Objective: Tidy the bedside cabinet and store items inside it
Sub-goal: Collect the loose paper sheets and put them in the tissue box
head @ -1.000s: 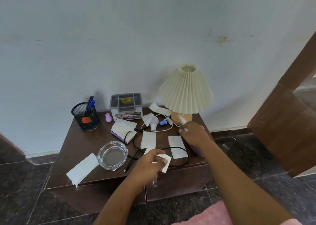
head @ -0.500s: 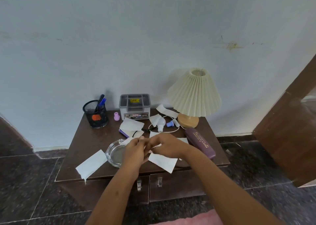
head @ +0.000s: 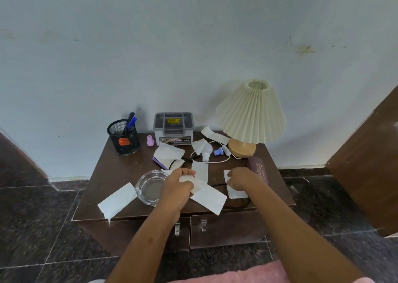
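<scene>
Head: left grip [head: 178,186] around crumpled tissue [head: 195,187], right grip [head: 239,178] on sheet [head: 236,193]

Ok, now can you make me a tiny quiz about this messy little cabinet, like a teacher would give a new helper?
1. True or false: the cabinet doors are open.
2. What stands in the black mesh pot? A) blue pens B) scissors C) spoons
3. Fill in: the scrunched paper beside the glass ashtray is gripped by the ____ hand.

Key
1. False: both are shut.
2. A.
3. Left. The left hand grips it, while the right hand holds another paper piece.
</scene>
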### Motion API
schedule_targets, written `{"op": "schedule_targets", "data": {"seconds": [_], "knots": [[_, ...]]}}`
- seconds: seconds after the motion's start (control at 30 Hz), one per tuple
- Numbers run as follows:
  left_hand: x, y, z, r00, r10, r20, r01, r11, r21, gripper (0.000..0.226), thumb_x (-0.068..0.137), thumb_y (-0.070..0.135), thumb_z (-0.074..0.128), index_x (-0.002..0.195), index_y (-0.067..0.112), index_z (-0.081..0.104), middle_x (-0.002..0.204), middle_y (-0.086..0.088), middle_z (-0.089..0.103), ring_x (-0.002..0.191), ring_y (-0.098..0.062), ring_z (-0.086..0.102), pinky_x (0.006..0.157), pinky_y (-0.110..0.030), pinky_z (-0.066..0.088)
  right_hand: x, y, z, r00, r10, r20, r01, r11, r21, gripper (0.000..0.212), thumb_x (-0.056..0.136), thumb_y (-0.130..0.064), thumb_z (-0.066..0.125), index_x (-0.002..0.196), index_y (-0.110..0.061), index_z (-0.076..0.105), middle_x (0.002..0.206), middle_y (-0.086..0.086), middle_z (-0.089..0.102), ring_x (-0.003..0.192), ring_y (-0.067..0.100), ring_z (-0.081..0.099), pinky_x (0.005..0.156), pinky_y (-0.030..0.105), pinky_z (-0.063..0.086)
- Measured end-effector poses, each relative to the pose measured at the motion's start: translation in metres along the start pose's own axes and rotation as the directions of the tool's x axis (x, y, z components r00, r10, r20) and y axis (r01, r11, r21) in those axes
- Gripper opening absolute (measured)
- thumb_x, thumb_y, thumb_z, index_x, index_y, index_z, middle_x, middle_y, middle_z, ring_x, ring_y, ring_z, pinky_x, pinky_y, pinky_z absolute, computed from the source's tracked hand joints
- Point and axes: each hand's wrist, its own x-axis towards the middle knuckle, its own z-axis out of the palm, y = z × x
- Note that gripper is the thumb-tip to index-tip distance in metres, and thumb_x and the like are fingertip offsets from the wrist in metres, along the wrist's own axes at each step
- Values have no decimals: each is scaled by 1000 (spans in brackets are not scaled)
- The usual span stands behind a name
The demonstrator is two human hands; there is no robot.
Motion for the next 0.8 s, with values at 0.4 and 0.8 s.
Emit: {"op": "schedule_targets", "data": {"seconds": [0.4, 0.8], "knots": [[-5, 4, -5, 999, -14, 37, 13, 999, 38, 62, 76, -5, 70, 120, 33, 47, 112, 1, 41, 112, -25, 49, 95, -42, 52, -16, -15, -5, 987, 34, 154, -85, 939, 334, 48, 93, -16, 50, 138, -4, 37, 106, 13, 53, 91, 23, 59, 76, 29, 50], [10, 0, -9, 999, 5, -33, -12, 979, -203, 12, 88, 9, 62, 91, 21, 64, 120, -6, 58, 111, -25, 57, 86, -36, 56, -61, -37, -38, 850, -359, -384, 518, 448, 728, 22, 76, -23, 77, 94, -24, 65, 89, -3, 60, 83, 13, 54, 74, 25, 44]]}}
